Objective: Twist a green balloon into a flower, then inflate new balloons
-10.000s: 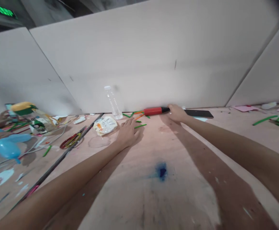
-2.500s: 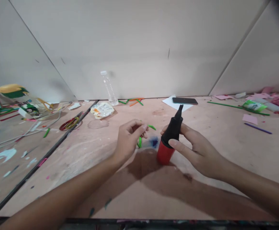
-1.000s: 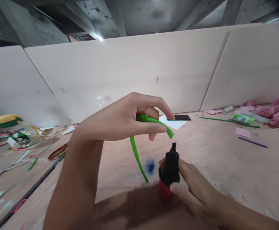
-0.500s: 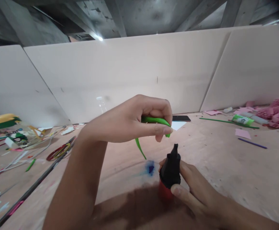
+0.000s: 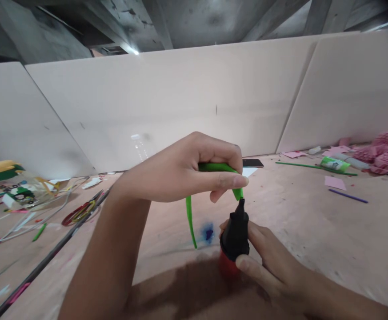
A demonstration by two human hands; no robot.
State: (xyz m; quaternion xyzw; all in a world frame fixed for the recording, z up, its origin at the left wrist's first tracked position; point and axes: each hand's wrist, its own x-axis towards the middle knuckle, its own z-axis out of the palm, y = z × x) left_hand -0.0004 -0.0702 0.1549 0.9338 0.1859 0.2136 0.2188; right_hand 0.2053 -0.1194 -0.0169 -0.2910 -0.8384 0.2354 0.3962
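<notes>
My left hand [image 5: 197,171] is closed, pinching a limp green modelling balloon [image 5: 215,167] between thumb and fingers. The balloon's long tail hangs below that hand, and its mouth end points down at the black nozzle of a hand pump [image 5: 235,238]. Mouth and nozzle tip meet just under my left thumb; I cannot tell how far one is over the other. Wrapped round the pump's red body is my right hand [image 5: 263,258], which keeps the pump upright with the nozzle up. The lower part of the pump is in shadow.
Scissors [image 5: 78,212], cords and scraps lie on the table [image 5: 314,240] at left, near a yellow-lidded container [image 5: 2,171]. A phone [image 5: 253,163] lies behind my hands. At right are a green stick [image 5: 300,166], a purple stick [image 5: 347,196] and pink crepe bundles [image 5: 377,155]. White panels [image 5: 180,93] stand behind.
My left hand has moved slightly right and down, bringing the balloon's mouth to the nozzle tip. The balloon's tail hangs straighter and lower. My right hand still holds the pump.
</notes>
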